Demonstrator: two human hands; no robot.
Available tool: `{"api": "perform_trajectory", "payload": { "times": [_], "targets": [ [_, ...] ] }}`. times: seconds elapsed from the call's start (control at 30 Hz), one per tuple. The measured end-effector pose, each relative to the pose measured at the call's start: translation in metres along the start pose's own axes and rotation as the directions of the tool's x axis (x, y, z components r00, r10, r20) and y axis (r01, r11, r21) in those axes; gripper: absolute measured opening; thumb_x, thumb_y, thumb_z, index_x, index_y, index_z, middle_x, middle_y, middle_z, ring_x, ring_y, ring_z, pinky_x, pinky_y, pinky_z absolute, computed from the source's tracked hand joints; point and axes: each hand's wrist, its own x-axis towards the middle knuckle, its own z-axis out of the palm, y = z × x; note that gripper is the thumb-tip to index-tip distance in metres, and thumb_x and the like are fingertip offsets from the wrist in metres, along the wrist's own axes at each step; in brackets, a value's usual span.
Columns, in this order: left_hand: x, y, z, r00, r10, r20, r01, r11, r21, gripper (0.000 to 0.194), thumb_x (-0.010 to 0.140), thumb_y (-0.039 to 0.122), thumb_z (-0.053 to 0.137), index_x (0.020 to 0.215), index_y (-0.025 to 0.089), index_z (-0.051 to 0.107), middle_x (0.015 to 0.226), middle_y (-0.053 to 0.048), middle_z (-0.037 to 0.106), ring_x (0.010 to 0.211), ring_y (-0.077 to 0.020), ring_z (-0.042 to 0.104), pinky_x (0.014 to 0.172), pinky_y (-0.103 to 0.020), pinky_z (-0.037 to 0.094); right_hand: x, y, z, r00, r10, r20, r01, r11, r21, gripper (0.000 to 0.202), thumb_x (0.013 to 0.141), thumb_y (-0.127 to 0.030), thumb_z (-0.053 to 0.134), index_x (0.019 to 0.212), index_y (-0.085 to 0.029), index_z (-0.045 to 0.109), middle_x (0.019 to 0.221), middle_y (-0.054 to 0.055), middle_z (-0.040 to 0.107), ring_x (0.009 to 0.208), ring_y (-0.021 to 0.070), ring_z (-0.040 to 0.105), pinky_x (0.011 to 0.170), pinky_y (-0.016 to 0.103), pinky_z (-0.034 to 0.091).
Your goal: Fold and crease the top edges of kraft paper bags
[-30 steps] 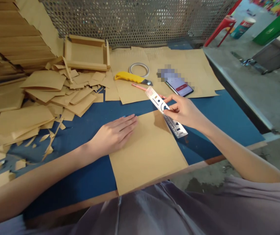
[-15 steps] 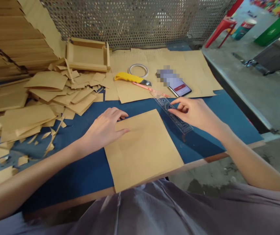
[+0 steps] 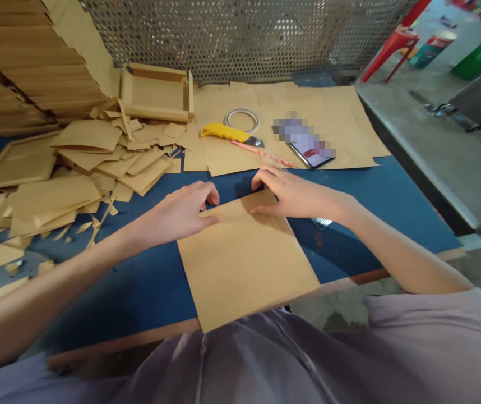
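A flat brown cardboard sheet (image 3: 244,264) lies on the blue table mat, its near edge reaching the table's front edge by my body. My left hand (image 3: 185,210) is at its far left corner, thumb and curled fingers apart, with the thumb over the sheet. At the far right corner is my right hand (image 3: 288,192), thumb above the sheet and fingers bent beyond the far edge, a gap between them. Whether either hand presses on the sheet I cannot tell. A clear plastic ruler (image 3: 323,223) is mostly hidden beneath my right hand and wrist.
A yellow utility knife (image 3: 230,134), a pink pen (image 3: 261,152), a tape roll (image 3: 241,120) and a phone (image 3: 308,147) lie on cardboard sheets at the back. Cardboard scraps (image 3: 55,199) pile up on the left, near an open cardboard tray (image 3: 156,92). Behind stands a perforated metal panel (image 3: 244,39).
My right hand has moved left from the ruler to the sheet's far right corner, letting the ruler lie on the mat. My left hand stays near the far left corner.
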Motion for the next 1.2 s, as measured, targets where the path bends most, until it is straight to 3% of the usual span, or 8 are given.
{"api": "perform_trajectory", "payload": {
  "times": [0.13, 0.2, 0.4, 0.6, 0.73, 0.87, 1.07, 1.2],
  "targets": [
    [-0.004, 0.005, -0.006, 0.995, -0.014, 0.095, 0.021, 0.997, -0.075, 0.026, 0.084, 0.035, 0.055, 0.104, 0.020, 0.059, 0.084, -0.001, 0.065, 0.073, -0.0188, 0.060, 0.061, -0.027, 0.040, 0.009, -0.002, -0.010, 0.990, 0.021, 0.141, -0.032, 0.996, 0.082, 0.021, 0.083, -0.037, 0.065, 0.087, -0.020, 0.053, 0.093, 0.007, 0.062, 0.085, 0.0226, 0.058, 0.069, 0.033, 0.043],
    [-0.004, 0.007, -0.009, 0.993, 0.045, 0.110, -0.031, 0.992, -0.120, 0.022, 0.086, 0.036, 0.054, 0.099, 0.020, 0.063, 0.084, 0.000, 0.066, 0.072, -0.0168, 0.059, 0.062, -0.025, 0.040, 0.009, -0.003, -0.010, 0.990, -0.032, 0.134, 0.013, 0.990, 0.144, 0.012, 0.085, -0.029, 0.060, 0.081, -0.020, 0.054, 0.088, 0.005, 0.062, 0.079, 0.0188, 0.057, 0.066, 0.030, 0.040],
    [-0.005, 0.013, -0.005, 0.985, 0.173, 0.024, -0.165, 0.967, -0.196, 0.025, 0.094, 0.034, 0.045, 0.099, 0.020, 0.066, 0.085, 0.001, 0.070, 0.071, -0.0140, 0.062, 0.065, -0.024, 0.043, -0.003, -0.009, 0.001, 0.996, -0.089, -0.016, 0.091, 0.961, 0.262, 0.003, 0.086, -0.019, 0.054, 0.087, -0.021, 0.052, 0.084, 0.002, 0.064, 0.073, 0.0153, 0.059, 0.063, 0.027, 0.039],
    [-0.009, 0.012, 0.010, 0.936, 0.296, -0.188, -0.266, 0.949, 0.169, 0.031, 0.098, 0.037, 0.043, 0.096, 0.015, 0.066, 0.089, -0.008, 0.068, 0.084, -0.0230, 0.064, 0.076, -0.033, 0.046, -0.008, -0.015, 0.020, 0.960, -0.167, -0.224, 0.196, 0.974, 0.114, 0.007, 0.091, -0.019, 0.056, 0.098, -0.019, 0.057, 0.094, 0.006, 0.069, 0.083, 0.0198, 0.063, 0.080, 0.034, 0.046],
    [-0.006, 0.007, 0.011, 0.923, 0.269, -0.276, -0.263, 0.963, 0.059, 0.029, 0.098, 0.039, 0.048, 0.096, 0.014, 0.063, 0.091, -0.008, 0.066, 0.084, -0.0202, 0.063, 0.072, -0.029, 0.046, -0.005, -0.015, 0.028, 0.919, -0.200, -0.341, 0.254, 0.959, 0.122, 0.014, 0.094, -0.026, 0.055, 0.104, -0.018, 0.059, 0.099, 0.009, 0.070, 0.094, 0.0232, 0.064, 0.084, 0.038, 0.049],
    [-0.005, 0.005, 0.008, 0.912, 0.262, -0.316, -0.292, 0.955, -0.051, 0.020, 0.095, 0.034, 0.056, 0.091, 0.016, 0.062, 0.088, -0.004, 0.065, 0.078, -0.0152, 0.061, 0.070, -0.024, 0.044, -0.004, -0.017, 0.030, 0.894, -0.145, -0.425, 0.243, 0.952, 0.186, 0.011, 0.094, -0.025, 0.056, 0.102, -0.019, 0.061, 0.095, 0.008, 0.070, 0.092, 0.0215, 0.065, 0.078, 0.035, 0.053],
    [-0.007, 0.005, 0.008, 0.892, 0.349, -0.287, -0.363, 0.932, 0.006, 0.019, 0.097, 0.033, 0.052, 0.091, 0.016, 0.061, 0.088, -0.004, 0.065, 0.077, -0.0154, 0.061, 0.067, -0.024, 0.042, -0.003, -0.009, 0.027, 0.841, -0.221, -0.493, 0.344, 0.923, 0.173, 0.006, 0.088, -0.024, 0.065, 0.088, -0.019, 0.062, 0.090, 0.008, 0.069, 0.087, 0.0203, 0.066, 0.077, 0.034, 0.054],
    [-0.006, 0.007, -0.001, 0.928, 0.283, -0.241, -0.322, 0.936, -0.141, 0.018, 0.094, 0.031, 0.055, 0.086, 0.017, 0.061, 0.081, -0.001, 0.064, 0.070, -0.0128, 0.058, 0.064, -0.023, 0.042, -0.004, -0.004, 0.023, 0.867, -0.205, -0.454, 0.364, 0.882, 0.298, 0.018, 0.082, -0.032, 0.074, 0.088, -0.019, 0.062, 0.094, 0.008, 0.071, 0.090, 0.0209, 0.067, 0.080, 0.034, 0.054]
  ]
}}
